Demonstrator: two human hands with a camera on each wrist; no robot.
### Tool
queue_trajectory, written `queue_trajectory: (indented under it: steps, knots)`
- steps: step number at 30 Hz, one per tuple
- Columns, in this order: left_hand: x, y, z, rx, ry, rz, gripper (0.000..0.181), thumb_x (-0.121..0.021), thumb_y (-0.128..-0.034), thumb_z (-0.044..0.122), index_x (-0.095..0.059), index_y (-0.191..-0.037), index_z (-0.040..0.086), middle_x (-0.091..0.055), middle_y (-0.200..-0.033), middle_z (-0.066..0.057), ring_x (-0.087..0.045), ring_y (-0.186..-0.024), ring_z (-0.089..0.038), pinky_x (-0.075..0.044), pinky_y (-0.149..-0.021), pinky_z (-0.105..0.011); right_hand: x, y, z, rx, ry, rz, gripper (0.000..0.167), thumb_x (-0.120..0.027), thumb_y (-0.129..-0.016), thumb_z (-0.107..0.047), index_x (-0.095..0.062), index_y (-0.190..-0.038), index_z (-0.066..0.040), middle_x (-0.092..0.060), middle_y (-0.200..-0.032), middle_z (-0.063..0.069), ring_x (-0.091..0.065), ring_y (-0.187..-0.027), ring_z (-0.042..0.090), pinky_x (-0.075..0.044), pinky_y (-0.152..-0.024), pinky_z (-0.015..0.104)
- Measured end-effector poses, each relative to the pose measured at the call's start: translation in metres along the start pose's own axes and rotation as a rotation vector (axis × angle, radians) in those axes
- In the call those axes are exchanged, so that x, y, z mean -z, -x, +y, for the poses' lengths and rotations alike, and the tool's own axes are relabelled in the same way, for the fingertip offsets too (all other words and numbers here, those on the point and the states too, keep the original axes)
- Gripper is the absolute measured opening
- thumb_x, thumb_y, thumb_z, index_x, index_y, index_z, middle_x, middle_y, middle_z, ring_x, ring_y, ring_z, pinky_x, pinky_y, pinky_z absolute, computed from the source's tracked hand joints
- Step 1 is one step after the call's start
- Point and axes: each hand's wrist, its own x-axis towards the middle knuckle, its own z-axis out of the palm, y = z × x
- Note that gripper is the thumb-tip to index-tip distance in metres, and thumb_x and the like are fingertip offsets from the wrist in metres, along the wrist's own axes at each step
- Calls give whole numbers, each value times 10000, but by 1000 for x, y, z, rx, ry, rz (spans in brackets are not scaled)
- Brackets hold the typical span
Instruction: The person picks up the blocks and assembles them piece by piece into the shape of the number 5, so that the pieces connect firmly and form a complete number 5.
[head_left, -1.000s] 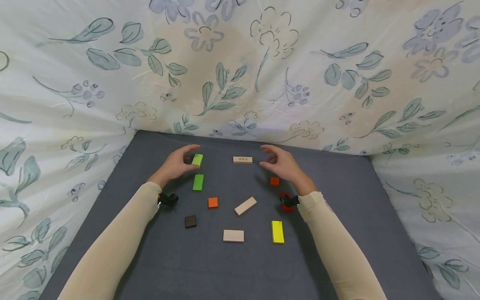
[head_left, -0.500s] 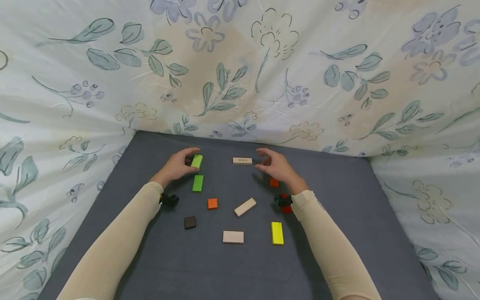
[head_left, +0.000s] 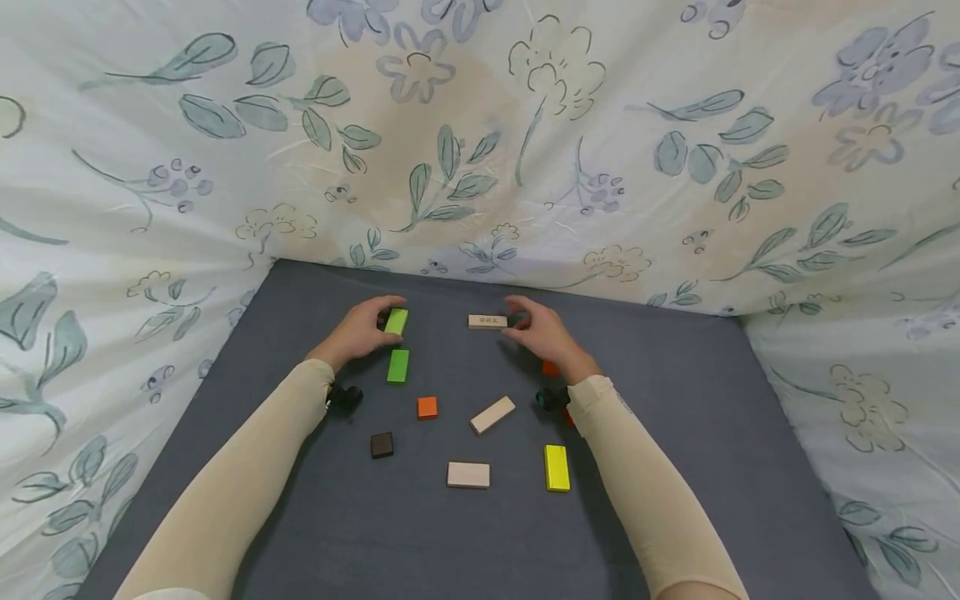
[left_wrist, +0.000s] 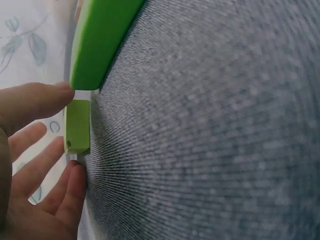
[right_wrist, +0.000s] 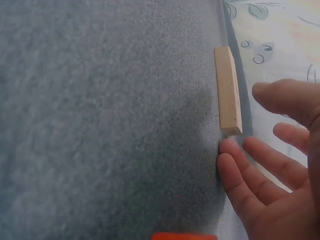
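Observation:
My left hand (head_left: 362, 327) is around a light green block (head_left: 396, 322) at the back left, thumb near its front end and fingers toward its far end. In the left wrist view that block (left_wrist: 78, 126) sits between thumb and fingers, with no firm grip visible. My right hand (head_left: 542, 328) is at the right end of a pale wooden block (head_left: 487, 322) with small dark marks on top. In the right wrist view, the thumb and spread fingers stand apart from this wooden block (right_wrist: 228, 92).
Nearer lie a green block (head_left: 397, 367), an orange square (head_left: 427, 407), a dark square (head_left: 382, 445), a tilted wooden block (head_left: 492, 415), a pale block (head_left: 468, 475) and a yellow block (head_left: 557, 467). Red-orange pieces (head_left: 551, 368) are partly hidden under the right arm. Floral cloth (head_left: 450, 200) bounds the grey surface.
My right hand has moved left and slightly nearer, up to the end of the wooden block. The left hand has stayed about the light green block, nearly still.

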Motion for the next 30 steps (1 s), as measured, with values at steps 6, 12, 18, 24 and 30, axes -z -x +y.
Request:
queue_trajectory:
  steps: [6,12,18,24,30]
  knots:
    - [0,1,0,3,-25,-2,709,-813,-990,88,-489,-1618,33,-488,-1600,-237,-515,-1403,-455,-451,-1132,-593,-4,-6,-4,-13,27,0,622,-797,-1022,-175,-551,-1591,-123,-650,-1408,122,-706,-1121,316,-595,-862,495]
    - [0,0,3,17,-47,0,687,-816,-991,102,-515,-1605,39,-504,-1593,-228,-526,-1394,-439,-452,-1130,-592,-6,-12,-5,-38,56,-8,557,-801,-1019,-175,-610,-1538,-114,-656,-1407,110,-698,-1102,292,-588,-851,462]
    - [-1,-1,2,-26,-93,7,629,-815,-990,101,-565,-1556,-7,-517,-1585,-233,-498,-1428,-439,-425,-1158,-593,-11,-16,-4,-72,57,-8,472,-795,-1016,-136,-677,-1470,-78,-688,-1369,138,-702,-1079,285,-592,-818,418]
    - [-2,-3,0,-55,-141,-1,605,-796,-1004,105,-570,-1548,-32,-491,-1607,-242,-439,-1478,-465,-371,-1196,-617,-13,-18,-6,-82,68,0,408,-795,-1010,-112,-726,-1410,-69,-712,-1285,139,-697,-1032,276,-583,-783,402]
    - [-2,-4,3,-28,-135,-12,612,-800,-1005,111,-568,-1556,-16,-484,-1614,-228,-506,-1426,-440,-466,-1129,-581,-15,-21,-6,-77,80,7,369,-787,-1016,-113,-745,-1379,-64,-712,-1292,132,-687,-1048,277,-582,-821,409]
